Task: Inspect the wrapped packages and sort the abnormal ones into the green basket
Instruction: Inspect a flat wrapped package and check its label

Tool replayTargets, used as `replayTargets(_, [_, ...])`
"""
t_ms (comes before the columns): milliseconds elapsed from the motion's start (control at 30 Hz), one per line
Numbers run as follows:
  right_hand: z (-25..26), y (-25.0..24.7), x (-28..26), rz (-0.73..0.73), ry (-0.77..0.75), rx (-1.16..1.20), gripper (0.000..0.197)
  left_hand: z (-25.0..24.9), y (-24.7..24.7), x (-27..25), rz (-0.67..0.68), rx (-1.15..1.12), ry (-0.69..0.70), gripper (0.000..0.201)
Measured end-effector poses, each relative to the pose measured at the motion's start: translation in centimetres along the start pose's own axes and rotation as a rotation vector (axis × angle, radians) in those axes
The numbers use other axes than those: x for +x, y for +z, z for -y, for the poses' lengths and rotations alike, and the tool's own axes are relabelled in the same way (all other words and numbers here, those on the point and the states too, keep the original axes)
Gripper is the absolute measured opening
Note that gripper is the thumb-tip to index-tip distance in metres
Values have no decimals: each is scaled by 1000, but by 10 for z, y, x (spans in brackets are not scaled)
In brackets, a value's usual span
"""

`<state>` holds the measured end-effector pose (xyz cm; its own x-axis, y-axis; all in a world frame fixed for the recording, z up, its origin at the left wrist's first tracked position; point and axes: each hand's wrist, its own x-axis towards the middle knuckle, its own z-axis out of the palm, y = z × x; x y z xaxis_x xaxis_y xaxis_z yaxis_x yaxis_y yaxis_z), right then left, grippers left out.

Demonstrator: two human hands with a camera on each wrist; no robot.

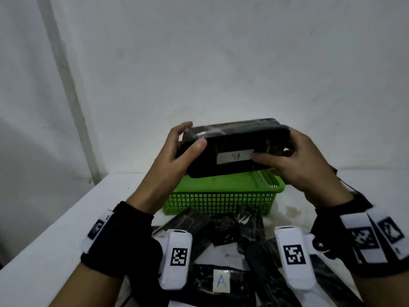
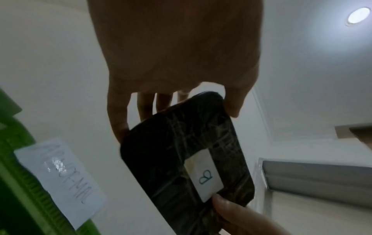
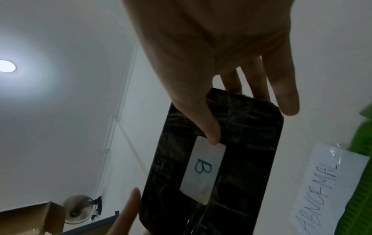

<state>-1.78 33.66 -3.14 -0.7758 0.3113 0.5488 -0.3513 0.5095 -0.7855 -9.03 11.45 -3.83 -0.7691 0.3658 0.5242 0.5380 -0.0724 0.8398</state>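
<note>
Up above the green basket (image 1: pixel 223 197), both hands hold one black wrapped package (image 1: pixel 234 147) by its ends. The left hand (image 1: pixel 174 147) grips the left end, thumb on the near face and fingers curled over the far side. The right hand (image 1: pixel 294 158) grips the right end, its thumb lying on the near face and touching the edge of a white label (image 1: pixel 235 156) marked with a handwritten B. The package is held roughly level, tilted so the labelled face turns toward the person, and it is clear of the basket's rim.

In the right wrist view the same package (image 3: pixel 237 143) shows shiny film creased over its dark surface, and a paper sign (image 3: pixel 330 189) reading ABNORMAL hangs on the basket's side. The left wrist view shows that sign (image 2: pixel 60 178) blurred.

The basket stands on the white table (image 1: pixel 55 229), toward its far edge by the wall. Nearer the person, more black wrapped packages (image 1: pixel 223 229) lie in a loose heap on the table, some overlapping; one of them carries a label marked A (image 1: pixel 221 281). Both wrists wear black bands with white tagged mounts.
</note>
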Motion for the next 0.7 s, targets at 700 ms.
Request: replayTargets(700, [3, 8, 1, 72, 86, 384, 35, 4, 2, 3, -43, -130, -236, 33])
